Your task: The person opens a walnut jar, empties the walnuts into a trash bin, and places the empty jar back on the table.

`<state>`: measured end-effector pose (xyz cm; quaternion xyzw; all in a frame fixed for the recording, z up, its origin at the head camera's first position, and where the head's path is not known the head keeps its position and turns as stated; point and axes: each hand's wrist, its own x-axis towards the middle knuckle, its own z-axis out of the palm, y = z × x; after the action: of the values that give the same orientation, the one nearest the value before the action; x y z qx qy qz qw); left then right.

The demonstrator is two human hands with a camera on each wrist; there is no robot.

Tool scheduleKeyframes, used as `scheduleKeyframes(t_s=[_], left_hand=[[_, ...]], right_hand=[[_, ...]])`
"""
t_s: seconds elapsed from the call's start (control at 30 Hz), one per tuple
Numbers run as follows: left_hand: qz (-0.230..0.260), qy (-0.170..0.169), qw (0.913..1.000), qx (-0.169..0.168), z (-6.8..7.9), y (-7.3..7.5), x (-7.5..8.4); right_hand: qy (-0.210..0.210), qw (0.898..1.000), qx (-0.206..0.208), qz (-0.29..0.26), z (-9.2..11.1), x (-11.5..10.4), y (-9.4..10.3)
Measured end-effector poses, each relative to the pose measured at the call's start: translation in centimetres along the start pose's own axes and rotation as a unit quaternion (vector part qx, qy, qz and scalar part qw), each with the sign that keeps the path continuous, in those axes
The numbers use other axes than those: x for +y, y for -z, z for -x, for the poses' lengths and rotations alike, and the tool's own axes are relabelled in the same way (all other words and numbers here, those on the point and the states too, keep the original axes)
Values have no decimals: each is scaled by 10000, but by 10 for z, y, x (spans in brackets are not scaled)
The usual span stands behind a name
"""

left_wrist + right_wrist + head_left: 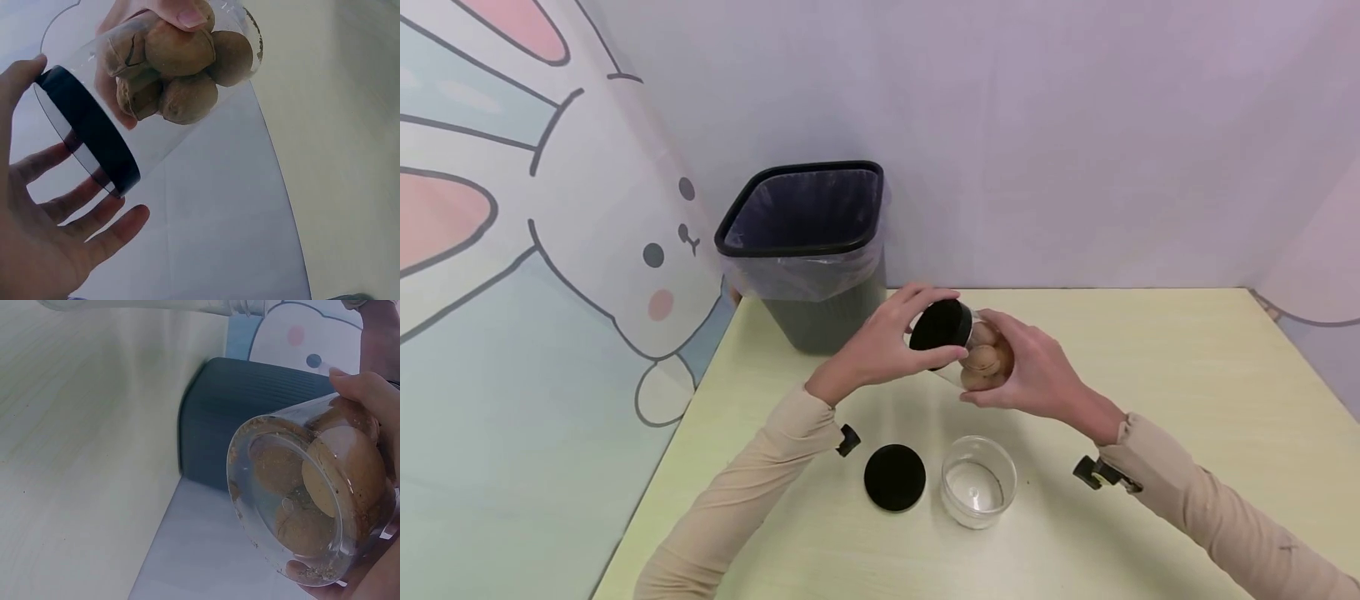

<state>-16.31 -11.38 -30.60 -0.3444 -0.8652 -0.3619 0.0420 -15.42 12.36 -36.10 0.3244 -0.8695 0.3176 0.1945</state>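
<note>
A clear jar (156, 147) of brown, cracked walnuts (181, 50) is held tilted above the table. Its black lid (939, 333) points to the left. My left hand (901, 333) grips that lid at its rim, thumb on one side and fingers on the other. Round the jar's body curls my right hand (1037, 367), near the base. The right wrist view shows the jar's clear bottom (287, 500) with crumbs along its edge. Below the hands, an open clear jar (977, 483) stands on the table, and a loose black lid (895, 477) lies to its left.
A dark bin (827, 312) with a bag over its rim stands at the table's back left corner. The pale yellow table (1157, 358) meets a whitish wall (1075, 150) at the back. A wall with a cartoon rabbit (602, 217) runs along the left.
</note>
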Motion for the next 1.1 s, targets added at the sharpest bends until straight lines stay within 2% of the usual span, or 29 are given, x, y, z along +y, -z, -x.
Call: scheduleKeyframes(t_s=[0.07, 0.23, 0.37, 0.5, 0.7, 0.77, 0.83, 0.93, 1.03, 1.1], left_hand=[[34, -162, 9999, -40, 0, 0, -1], [123, -869, 9956, -340, 2, 7, -3], [61, -1216, 9909, -569, 4, 12, -3], [19, -1385, 9878, -705, 5, 13, -3], [37, -1405, 9865, -842, 5, 12, -3], [41, -1345, 9875, -824, 5, 12, -4], [56, -1131, 9906, -768, 5, 10, -4], [-1, -507, 9968, -611, 6, 7, -4], [-107, 186, 9985, -500, 8, 3, -2], [-143, 375, 9981, -458, 9, 2, -2]], right_hand=[[-2, 10000, -26, 13, 0, 0, 1], [-28, 10000, -51, 20, 1, 0, 3], [-79, 9999, -105, 38, 2, 1, 5], [-111, 9997, -191, 61, 3, -1, 6], [-69, 9997, -229, 78, 3, -2, 5], [-49, 9997, -245, 72, 3, -2, 5], [-22, 9996, -265, 79, 4, -1, 5], [43, 9995, -267, 131, 5, -1, 5], [141, 9993, -247, 224, 5, 0, 5], [206, 9991, -204, 294, 5, 1, 5]])
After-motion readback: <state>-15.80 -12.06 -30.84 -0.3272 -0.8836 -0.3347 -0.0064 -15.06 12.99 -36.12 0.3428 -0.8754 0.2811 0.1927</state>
